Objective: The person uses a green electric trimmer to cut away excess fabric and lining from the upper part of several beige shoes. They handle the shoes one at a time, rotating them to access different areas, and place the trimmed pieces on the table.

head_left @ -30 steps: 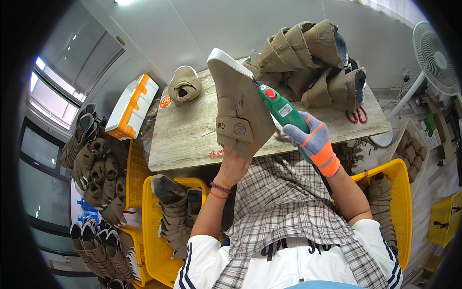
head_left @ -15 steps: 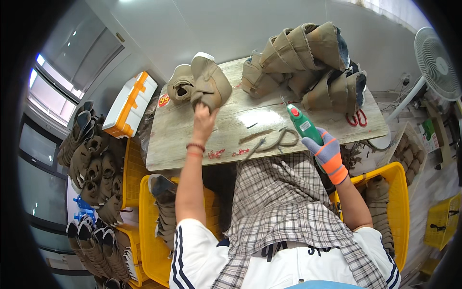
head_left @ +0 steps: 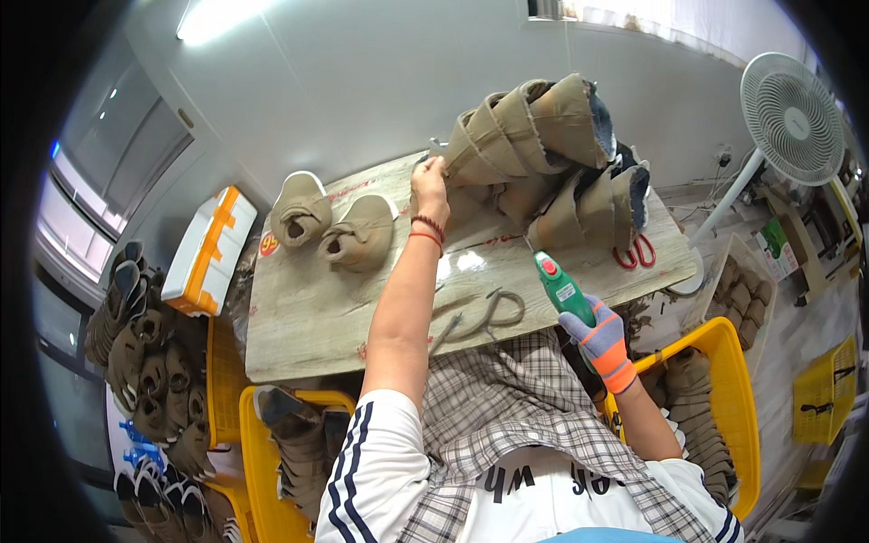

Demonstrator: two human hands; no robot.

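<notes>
Change: the boot held up a second ago now lies on the worktop (head_left: 299, 326) beside another, so two finished-looking boots (head_left: 362, 237) sit left of the stack (head_left: 543, 154); half a second ago the left hand was at that pair, and it has now crossed to the stack.
Meaning: one boot looks done with, and the next is probably being fetched.
Left hand (head_left: 431, 181): stretched out, fingers closed on the near-left edge of the stack; how firm the grip is cannot be told.
Right hand (head_left: 602, 339): gloved, wrapped tight round the green tool (head_left: 561, 291), in front of the stack, tip pointing toward it.
Stack: at the far right of the worktop.
Counts: boots left of stack, two; boots in stack, about eight, overlapping, not sure; red scissors (head_left: 636, 255), one, right of stack; trimmed strips (head_left: 484, 312), a loose tangle in front of the stack; yellow crates (head_left: 724, 362), at least three; fan (head_left: 792, 118), one.
</notes>
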